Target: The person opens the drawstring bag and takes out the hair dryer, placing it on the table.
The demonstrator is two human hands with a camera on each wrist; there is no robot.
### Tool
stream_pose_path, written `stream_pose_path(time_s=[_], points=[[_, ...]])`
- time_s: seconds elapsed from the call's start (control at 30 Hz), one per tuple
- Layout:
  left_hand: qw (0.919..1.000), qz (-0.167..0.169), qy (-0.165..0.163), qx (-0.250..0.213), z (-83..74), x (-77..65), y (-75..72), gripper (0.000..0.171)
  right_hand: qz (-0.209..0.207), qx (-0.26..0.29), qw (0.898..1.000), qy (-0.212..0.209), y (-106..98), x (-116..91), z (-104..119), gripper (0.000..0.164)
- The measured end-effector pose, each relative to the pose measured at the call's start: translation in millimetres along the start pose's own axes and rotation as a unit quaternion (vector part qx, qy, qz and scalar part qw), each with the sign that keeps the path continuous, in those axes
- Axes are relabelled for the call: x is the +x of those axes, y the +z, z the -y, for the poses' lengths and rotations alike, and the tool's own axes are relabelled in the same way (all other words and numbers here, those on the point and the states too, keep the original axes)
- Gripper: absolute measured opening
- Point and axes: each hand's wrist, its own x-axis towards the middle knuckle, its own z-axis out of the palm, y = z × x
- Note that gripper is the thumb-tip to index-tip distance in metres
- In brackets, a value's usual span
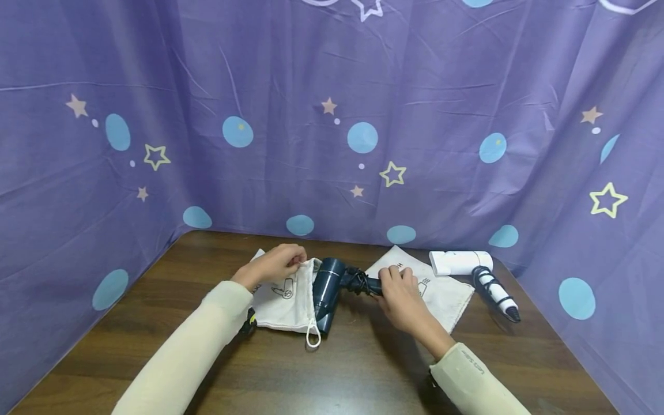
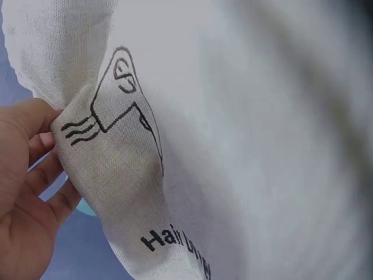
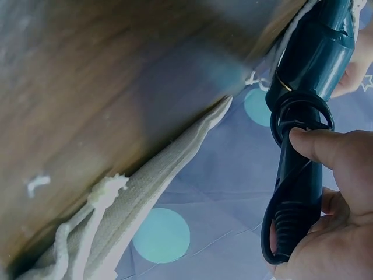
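Note:
My left hand (image 1: 277,266) pinches the upper edge of a white cloth drawstring bag (image 1: 282,311) near its mouth. The left wrist view shows the bag's (image 2: 125,169) printed hair dryer picture and lettering, with the thumb and fingers of my hand (image 2: 29,181) at the cloth's edge. At the mouth lies the barrel of a dark teal hair dryer (image 1: 328,285), partly covered by the cloth. My right hand (image 1: 407,300) grips the dryer's handle, around which a black cord (image 1: 359,281) is wound. A white drawstring loop (image 1: 313,337) hangs from the near corner.
A second white cloth bag (image 1: 448,297) lies flat on the wooden table (image 1: 332,380), beyond and beside my right hand. At the far right rests a white hair dryer (image 1: 456,263), its handle wrapped in black cord. A purple curtain (image 1: 290,86) surrounds the table's back and sides.

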Motion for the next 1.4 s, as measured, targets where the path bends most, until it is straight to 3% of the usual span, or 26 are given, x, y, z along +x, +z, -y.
stream_pose_path(time_s=[0.2, 0.4, 0.53, 0.73, 1.0, 1.13, 1.27, 1.4], points=[[1.0000, 0.005, -0.003, 0.008, 1.1, -3.1, -1.9, 0.015, -0.009, 0.000, 1.000, -0.002, 0, 0, -1, 0.042], [0.9989, -0.006, -0.002, 0.046, -12.4, -4.6, -6.5, 0.016, -0.011, -0.009, 1.000, -0.007, 0, 1, -1, 0.043], [0.9969, -0.022, 0.023, 0.073, -25.7, -6.0, -10.7, 0.017, -0.010, -0.013, 1.000, -0.004, -2, 2, -1, 0.043], [0.9945, -0.029, 0.069, 0.074, -42.9, -10.9, -13.7, 0.018, -0.010, -0.010, 1.000, 0.001, -3, 2, -1, 0.043], [0.9859, -0.034, 0.139, 0.087, -55.0, -24.5, -8.1, 0.015, -0.009, -0.005, 1.000, 0.001, -1, 2, 0, 0.043], [0.9835, -0.017, 0.163, 0.077, -65.0, -32.4, -5.9, 0.013, -0.011, -0.008, 1.000, 0.002, 0, 2, 1, 0.043], [0.9787, 0.016, 0.181, 0.096, -76.5, -40.3, -2.4, 0.014, -0.010, -0.011, 1.000, 0.004, -1, 1, 1, 0.042], [0.9770, 0.054, 0.183, 0.095, -85.9, -50.1, 2.8, 0.025, -0.008, -0.009, 1.000, 0.005, 0, 1, 1, 0.042]])
